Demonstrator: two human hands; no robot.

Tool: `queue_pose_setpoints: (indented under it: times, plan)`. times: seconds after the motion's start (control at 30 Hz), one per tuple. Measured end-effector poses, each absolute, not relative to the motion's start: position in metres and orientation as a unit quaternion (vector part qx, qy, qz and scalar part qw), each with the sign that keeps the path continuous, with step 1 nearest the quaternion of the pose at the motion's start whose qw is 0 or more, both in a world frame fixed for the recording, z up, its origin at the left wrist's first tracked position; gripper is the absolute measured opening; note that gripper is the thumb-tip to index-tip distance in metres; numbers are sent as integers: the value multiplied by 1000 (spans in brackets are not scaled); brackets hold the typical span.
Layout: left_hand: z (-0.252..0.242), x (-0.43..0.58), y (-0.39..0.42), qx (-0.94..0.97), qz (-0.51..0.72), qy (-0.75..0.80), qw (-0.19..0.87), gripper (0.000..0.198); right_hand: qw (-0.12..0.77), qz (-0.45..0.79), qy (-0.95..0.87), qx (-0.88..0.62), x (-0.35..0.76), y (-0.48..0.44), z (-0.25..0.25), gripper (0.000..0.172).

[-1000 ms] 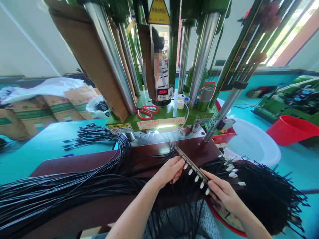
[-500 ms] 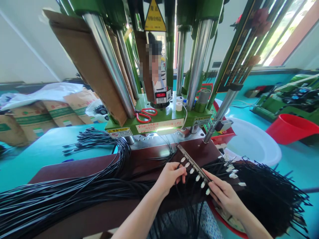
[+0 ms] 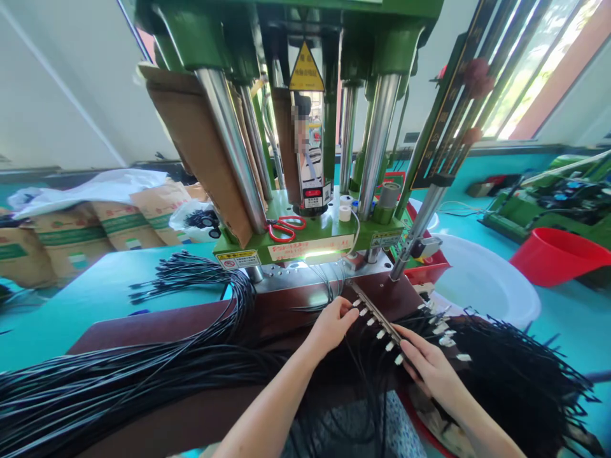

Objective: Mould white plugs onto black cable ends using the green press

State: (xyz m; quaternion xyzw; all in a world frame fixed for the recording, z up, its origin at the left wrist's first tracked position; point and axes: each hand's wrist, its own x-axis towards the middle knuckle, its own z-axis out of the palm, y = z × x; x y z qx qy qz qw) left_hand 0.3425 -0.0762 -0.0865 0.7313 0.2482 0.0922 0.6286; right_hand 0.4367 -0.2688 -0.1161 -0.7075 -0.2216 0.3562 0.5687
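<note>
The right hand (image 3: 424,361) has its fingers and thumb closed around the near end of a slim metal bar (image 3: 376,312), held aslant above the brown worktop (image 3: 124,327) before the green press (image 3: 315,236), while the left hand (image 3: 334,326) curls nearly closed at its far connectors, any pinched cable too hidden to tell. The bar looks stiff, fairly light and perhaps slippery, best gripped by its bare end or edges, since the silvery connectors (image 3: 380,334) seem easily dislodged and the black cables (image 3: 371,372) limp enough to tug.
</note>
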Motion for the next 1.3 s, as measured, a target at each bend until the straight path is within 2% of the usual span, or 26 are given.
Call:
queue_pose_setpoints:
  times: [0.1,0.17,0.23,0.33,0.4,0.47,0.57,0.67,0.73,0.93,1.1,1.3]
  plan:
    - [-82,339,-60,774,186,238,557,28,537,336,-226,-740,451,-272,-122,57]
    - [-80,335,-45,770,204,248,552,26,469,314,-258,-784,459,-274,-120,54]
    - [-81,332,-30,745,215,281,565,25,346,244,-327,-845,463,-275,-111,47]
    - [-89,335,-11,655,247,350,623,26,105,71,-422,-898,463,-271,-86,35]
    - [-97,340,-3,573,262,383,676,27,11,12,-446,-895,465,-265,-69,30]
    - [-102,348,1,512,262,392,718,27,40,6,-489,-872,475,-255,-60,29]
    - [-107,364,5,466,255,378,759,19,197,17,-549,-812,499,-239,-65,28]
    - [-108,386,8,406,228,356,811,7,280,34,-552,-785,520,-224,-85,28]
    - [-108,401,11,363,198,338,845,7,294,34,-549,-781,526,-219,-98,27]
    - [-112,423,16,278,155,249,915,26,286,19,-516,-808,529,-217,-117,29]
    - [-117,421,20,259,144,228,927,35,272,25,-511,-815,534,-217,-123,29]
    - [-123,423,21,251,157,223,929,37,269,31,-516,-813,535,-216,-124,30]
